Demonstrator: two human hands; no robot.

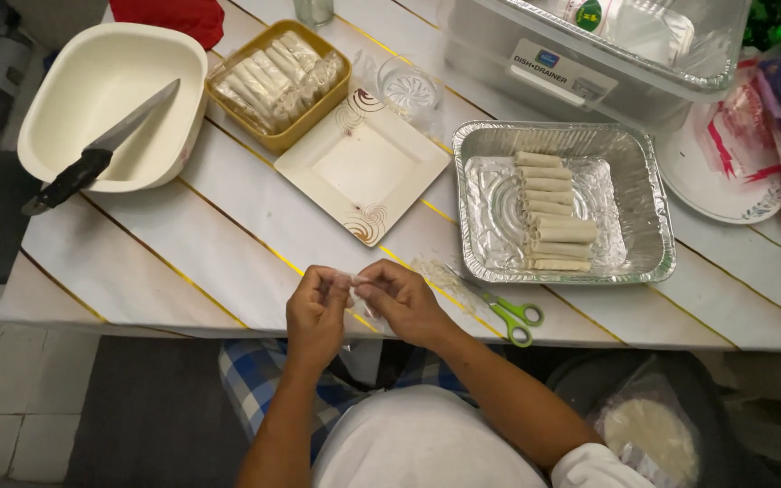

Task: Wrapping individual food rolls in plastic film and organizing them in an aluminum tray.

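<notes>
My left hand [316, 312] and my right hand [401, 300] meet at the table's near edge, fingertips pinching a small piece of clear plastic wrap [352, 287] between them. Just beyond lies an empty square cream plate [362, 166]. To the right stands a foil tray [644, 199] with a column of pale rolled wrappers [550, 212]. At the back, a yellow dish [337, 98] holds several more rolls under plastic. Green-handled scissors [512, 316] lie right of my right hand.
A cream tub [106, 81] at the far left has a black-handled knife [101, 149] resting across it. A clear plastic bin [589, 54] stands at the back right, a white plate [725, 185] beside it. A bag of round wrappers [651, 436] sits below the table at right.
</notes>
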